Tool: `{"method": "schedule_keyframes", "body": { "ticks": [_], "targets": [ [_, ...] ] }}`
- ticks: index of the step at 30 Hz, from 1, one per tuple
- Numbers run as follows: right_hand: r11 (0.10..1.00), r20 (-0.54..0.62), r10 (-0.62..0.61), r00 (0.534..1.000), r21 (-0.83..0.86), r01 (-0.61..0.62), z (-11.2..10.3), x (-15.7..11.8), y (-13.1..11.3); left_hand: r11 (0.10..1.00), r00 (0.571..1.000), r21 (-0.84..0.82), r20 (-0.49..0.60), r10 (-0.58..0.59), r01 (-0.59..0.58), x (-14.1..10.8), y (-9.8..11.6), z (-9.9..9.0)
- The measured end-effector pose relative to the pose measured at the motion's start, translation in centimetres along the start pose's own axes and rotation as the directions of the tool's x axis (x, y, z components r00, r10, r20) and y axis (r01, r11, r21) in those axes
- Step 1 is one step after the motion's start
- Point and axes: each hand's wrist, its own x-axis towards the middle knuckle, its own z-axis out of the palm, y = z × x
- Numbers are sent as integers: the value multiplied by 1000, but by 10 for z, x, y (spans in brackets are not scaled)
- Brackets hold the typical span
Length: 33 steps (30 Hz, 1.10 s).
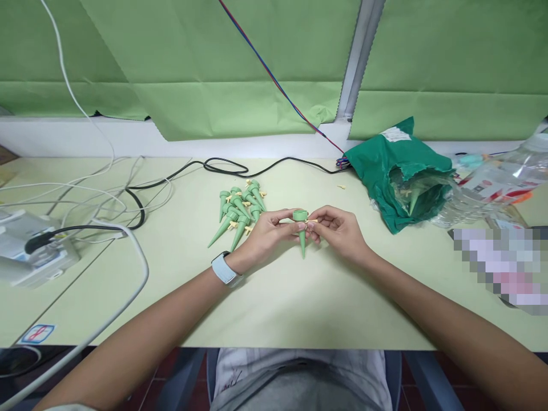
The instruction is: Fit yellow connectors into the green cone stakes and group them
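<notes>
A green plant-watering spike [303,242] with a round cap is held upright, point down, above the table in front of me. My left hand [272,229] is closed on it, thumb and fingers just below the cap. At the spike's right side my right hand [339,229] pinches a small yellow valve [313,221]; its inner end is hidden by the fingertips, so how far it sits in the spike cannot be seen. Left of my left hand lies a pile of similar green spikes [221,231], several with yellow valves at their sides.
A torn green bag [385,165] with another spike inside lies at the right, beside a clear plastic bottle [500,177]. One small yellow piece [341,186] rests near the bag. Cables [145,185] and a white power adapter [38,251] occupy the left side.
</notes>
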Motion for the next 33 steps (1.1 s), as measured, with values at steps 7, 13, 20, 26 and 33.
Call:
{"method": "schedule_keyframes", "body": {
  "ticks": [7,13,20,26,33],
  "targets": [
    [1000,21,-7,1000,-12,7,-2,0,0,1000,1000,-2,-10,6,-6,0,-3,-1],
    [1000,20,-26,999,-7,27,-2,1,-2,998,1000,-50,9,-26,26,0,0,0],
    [998,1,-36,999,-50,36,-6,1,1,977,992,-191,-61,-109,95,1,-7,3],
    [975,46,-123,991,-182,129,-14,2,6,960,989,-259,-72,-133,110,2,-15,11],
    [936,-108,-139,984,-339,95,-40,16,18,996,970,-76,-242,18,-38,1,-7,-2]
  ]
}}
